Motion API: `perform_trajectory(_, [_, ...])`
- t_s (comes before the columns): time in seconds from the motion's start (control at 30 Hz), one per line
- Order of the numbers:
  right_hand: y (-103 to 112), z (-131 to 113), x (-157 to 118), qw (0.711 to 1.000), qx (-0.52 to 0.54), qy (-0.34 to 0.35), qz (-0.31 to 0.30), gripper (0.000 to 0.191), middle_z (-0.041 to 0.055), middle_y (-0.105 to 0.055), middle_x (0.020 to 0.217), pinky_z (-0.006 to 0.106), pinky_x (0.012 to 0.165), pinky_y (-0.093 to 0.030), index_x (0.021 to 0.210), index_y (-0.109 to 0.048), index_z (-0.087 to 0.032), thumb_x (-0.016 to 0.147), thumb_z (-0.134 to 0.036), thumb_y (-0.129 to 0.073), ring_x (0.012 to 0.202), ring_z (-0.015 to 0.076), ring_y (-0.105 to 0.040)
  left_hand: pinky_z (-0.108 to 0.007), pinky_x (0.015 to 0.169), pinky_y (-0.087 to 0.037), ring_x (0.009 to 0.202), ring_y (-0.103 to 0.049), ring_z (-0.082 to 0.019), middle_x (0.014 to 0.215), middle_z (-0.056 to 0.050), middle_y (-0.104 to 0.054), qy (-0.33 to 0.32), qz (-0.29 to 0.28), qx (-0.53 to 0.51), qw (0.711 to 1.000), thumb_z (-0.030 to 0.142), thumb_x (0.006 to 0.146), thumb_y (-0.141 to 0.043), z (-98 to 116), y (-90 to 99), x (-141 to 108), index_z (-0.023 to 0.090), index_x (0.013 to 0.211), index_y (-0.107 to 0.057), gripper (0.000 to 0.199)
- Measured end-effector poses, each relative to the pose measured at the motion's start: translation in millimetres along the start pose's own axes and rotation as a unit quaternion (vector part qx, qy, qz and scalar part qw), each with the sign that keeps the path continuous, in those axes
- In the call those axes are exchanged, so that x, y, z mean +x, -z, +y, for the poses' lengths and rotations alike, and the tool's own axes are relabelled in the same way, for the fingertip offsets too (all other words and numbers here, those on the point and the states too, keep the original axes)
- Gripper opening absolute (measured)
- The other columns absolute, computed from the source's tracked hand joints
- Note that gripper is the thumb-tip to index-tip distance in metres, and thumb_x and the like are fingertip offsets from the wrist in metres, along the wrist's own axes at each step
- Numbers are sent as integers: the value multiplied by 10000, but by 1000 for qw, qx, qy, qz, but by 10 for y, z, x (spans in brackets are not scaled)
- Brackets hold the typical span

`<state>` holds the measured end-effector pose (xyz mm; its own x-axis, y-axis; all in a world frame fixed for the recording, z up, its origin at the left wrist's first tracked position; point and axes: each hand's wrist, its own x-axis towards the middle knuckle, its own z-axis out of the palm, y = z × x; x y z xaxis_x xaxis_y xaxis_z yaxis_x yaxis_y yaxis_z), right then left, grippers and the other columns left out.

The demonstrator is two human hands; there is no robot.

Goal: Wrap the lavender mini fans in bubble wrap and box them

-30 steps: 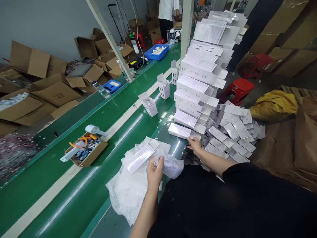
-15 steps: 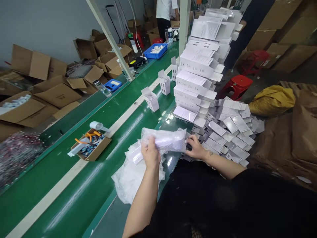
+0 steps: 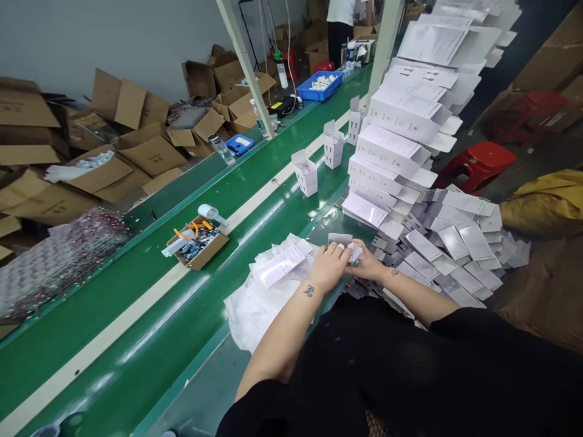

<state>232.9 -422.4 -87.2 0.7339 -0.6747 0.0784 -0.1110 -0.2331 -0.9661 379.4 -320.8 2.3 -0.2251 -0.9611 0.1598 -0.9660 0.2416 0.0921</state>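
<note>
Close in front of my body, both hands meet over a small white box, its flap standing up behind my fingers. A clear bubble-wrap bundle bulges out between the hands, mostly hidden. My left hand is closed over the bundle from the left, fingers curled. From the right, my right hand grips around the box and the wrap's end. How deep the bundle sits in the box is covered. Just left of them, a printed white carton lies flat on a pile of clear bubble bags.
Several open white boxes stand along the green belt. Stacked white cartons rise at the right, beside a loose carton heap. A cardboard box holds small parts and orange-handled pliers. Farther off are a blue tray and another person.
My left hand has swung right to meet my right hand, bringing the bubble-wrapped bundle upright between them at the white box. The view has turned left, uncovering the printed carton on the bags.
</note>
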Motion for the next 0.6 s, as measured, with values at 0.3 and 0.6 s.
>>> perform_trajectory(0.3, [218,-413,313,988,-120,51,-85,470,88,-529,1118,380,850,-479,1044,-524,-206,625,-285,-722,1024,257,-528,-692,1034,-54,1300,-311,-384,1136,-170,-609,81,20,-27,996,539,793,-554,41,-141,-11,137,1198,-544,570])
perform_trajectory(0.6, [192,-1120,2234,943,-241,125,-195,671,59,-549,995,359,792,-457,1168,-372,-182,612,-286,-733,903,245,-561,-327,838,-478,852,-630,-174,866,-53,-690,428,364,-206,801,286,871,-507,-349,408,-1079,183,867,-675,197])
